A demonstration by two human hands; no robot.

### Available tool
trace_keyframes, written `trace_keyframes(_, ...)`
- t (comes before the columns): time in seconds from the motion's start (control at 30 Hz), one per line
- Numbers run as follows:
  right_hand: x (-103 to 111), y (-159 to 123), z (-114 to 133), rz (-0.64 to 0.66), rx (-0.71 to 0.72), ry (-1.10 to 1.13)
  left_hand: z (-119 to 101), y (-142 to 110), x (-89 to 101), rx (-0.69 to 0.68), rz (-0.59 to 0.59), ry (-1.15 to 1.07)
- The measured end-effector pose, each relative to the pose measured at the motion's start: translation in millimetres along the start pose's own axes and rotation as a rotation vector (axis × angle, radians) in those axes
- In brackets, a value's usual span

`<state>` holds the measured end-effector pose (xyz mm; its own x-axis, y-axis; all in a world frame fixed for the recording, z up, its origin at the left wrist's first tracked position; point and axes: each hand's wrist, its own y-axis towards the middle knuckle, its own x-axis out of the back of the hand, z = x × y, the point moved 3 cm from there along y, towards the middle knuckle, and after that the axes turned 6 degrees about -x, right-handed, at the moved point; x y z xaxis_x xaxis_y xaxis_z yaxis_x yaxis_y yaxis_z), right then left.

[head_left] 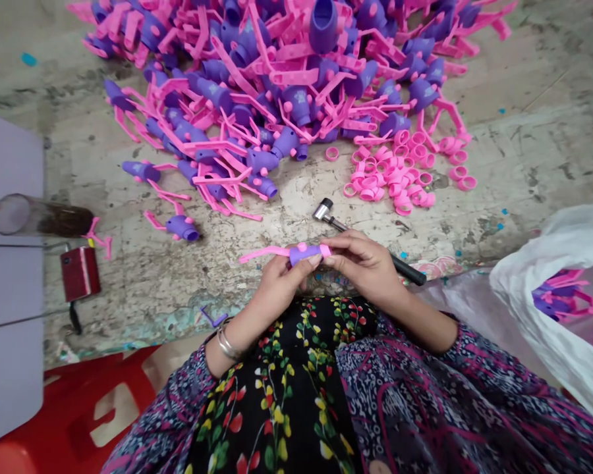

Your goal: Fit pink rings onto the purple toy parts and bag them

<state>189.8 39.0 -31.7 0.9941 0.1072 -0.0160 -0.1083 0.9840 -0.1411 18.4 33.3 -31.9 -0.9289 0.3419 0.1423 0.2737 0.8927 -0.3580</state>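
Observation:
My left hand [282,284] is closed around a purple plastic body [300,254] with a pink lever arm [264,251] that points left. At its right end sits a pink ring [325,251], pinched between the thumb and fingers of my right hand [368,266]. Whether the ring is fully seated on the purple end I cannot tell. Just behind my right hand lies a hammer [408,268] with a metal and black head; part of its handle is hidden by the hand.
A large heap of purple-and-pink parts [296,99] covers the far table, with loose pink rings [393,168] at its right. On the left are a tipped glass [14,214], a red box-shaped device [80,273] and a red chair [79,408]. A white sack [514,263] with similar parts stands right.

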Motion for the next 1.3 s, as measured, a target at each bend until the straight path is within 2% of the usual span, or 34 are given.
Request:
trace_keyframes(0.07,4,1,6,0.054,-0.031,0.060,3,-1,0.4,-0.002,0.081,-0.082)
trace_keyframes(0.17,6,5,11,0.061,-0.205,0.330,7,-4,1.5,0.006,0.176,-0.130)
trace_keyframes(0.27,-5,9,14,-0.017,-0.377,0.477,2,-5,0.0,-0.030,0.225,-0.094)
trace_keyframes(0.33,-18,12,17,-0.023,-0.424,0.497,-4,-6,-1.8,-0.059,0.236,-0.027)
trace_keyframes(0.53,-46,13,17,0.041,-0.498,0.571,-10,-14,0.2,-0.111,0.167,0.260)
trace_keyframes(0.7,-52,2,6,0.129,-0.580,0.575,-8,-22,-3.0,-0.185,0.138,0.553)
trace_keyframes(0.8,-53,-4,-3,0.108,-0.594,0.575,-7,-24,-8.7,-0.178,0.106,0.647)
trace_keyframes(1.0,-55,-8,-14,0.016,-0.596,0.654,0,-22,-16.7,-0.136,0.057,0.722)
trace_keyframes(1.3,-55,-7,-22,0.041,-0.659,0.677,5,-24,-22.9,-0.060,0.107,0.670)
